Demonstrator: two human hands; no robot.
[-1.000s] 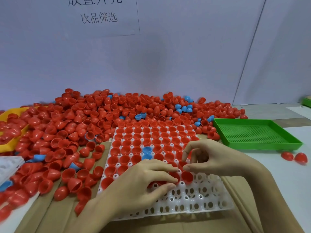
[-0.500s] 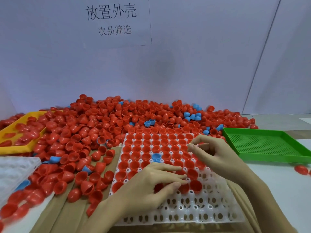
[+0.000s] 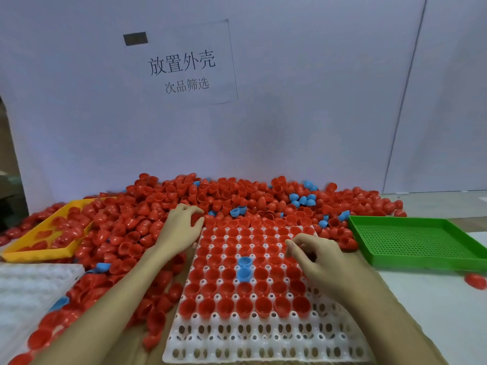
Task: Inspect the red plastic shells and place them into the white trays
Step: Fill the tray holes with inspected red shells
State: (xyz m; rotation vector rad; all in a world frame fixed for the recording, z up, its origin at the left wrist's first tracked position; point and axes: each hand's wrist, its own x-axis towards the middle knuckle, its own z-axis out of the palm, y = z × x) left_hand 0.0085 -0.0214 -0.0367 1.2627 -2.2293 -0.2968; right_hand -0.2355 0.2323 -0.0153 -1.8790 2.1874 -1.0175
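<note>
- We see the red shells (image 3: 245, 288) seated open side up in the white tray (image 3: 263, 341) in front of us; its far rows are filled and the nearest rows show bare holes.
- Two blue shells (image 3: 243, 268) sit among them near the tray's middle.
- Our right hand (image 3: 320, 259) hovers over the tray's right side, fingers curled and fingertips (image 3: 291, 245) drawn together; we cannot tell whether they pinch a shell.
- Our left hand (image 3: 181, 225) reaches past the tray's far left corner into the loose pile of red shells (image 3: 147, 206), fingers curled down over the shells there; whether one is held we cannot tell.
- The pile spreads along the wall behind the tray, with scattered blue pieces in it.
- A yellow tray (image 3: 39, 252) with red shells lies at the left, and a second white tray (image 3: 29, 285) nearer us.
- A green perforated tray (image 3: 421, 241) lies at the right, with one red shell (image 3: 475, 281) beside its near corner.
- The paper sign (image 3: 184, 67) on the wall reads "放置外壳" and, smaller, "次品筛选".
</note>
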